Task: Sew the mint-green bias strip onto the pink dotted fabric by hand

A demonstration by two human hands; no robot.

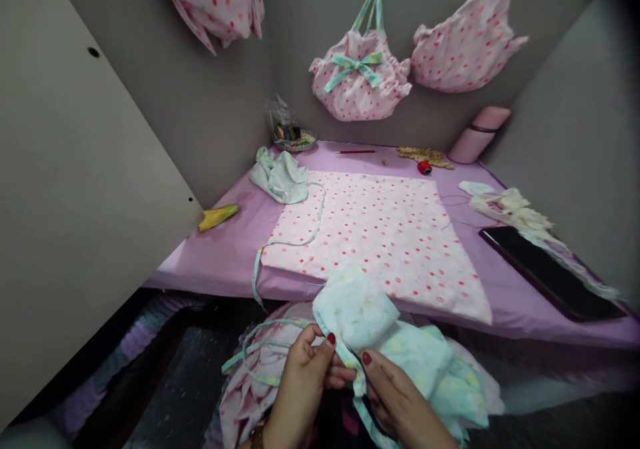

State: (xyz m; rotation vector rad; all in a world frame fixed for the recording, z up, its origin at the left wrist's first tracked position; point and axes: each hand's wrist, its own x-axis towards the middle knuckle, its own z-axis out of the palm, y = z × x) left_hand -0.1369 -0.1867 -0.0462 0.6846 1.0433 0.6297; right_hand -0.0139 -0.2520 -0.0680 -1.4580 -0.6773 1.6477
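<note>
Before the table [215, 255], left fingers [323, 354] pinch mint fabric [357, 309]; right fingers [380, 377], angled inward, clamp a dark tool [355, 354].

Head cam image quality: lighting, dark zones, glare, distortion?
Head view: dim, soft light; mint cloth by the left hand pale, low in contrast; deep shadow beneath the lilac table; top right corner black; no strong glare on the black phone; pink bottle's lean possibly part lens distortion.

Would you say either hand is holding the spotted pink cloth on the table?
No, the left hand pinches pale green fabric, with the right hand close beside.
</note>
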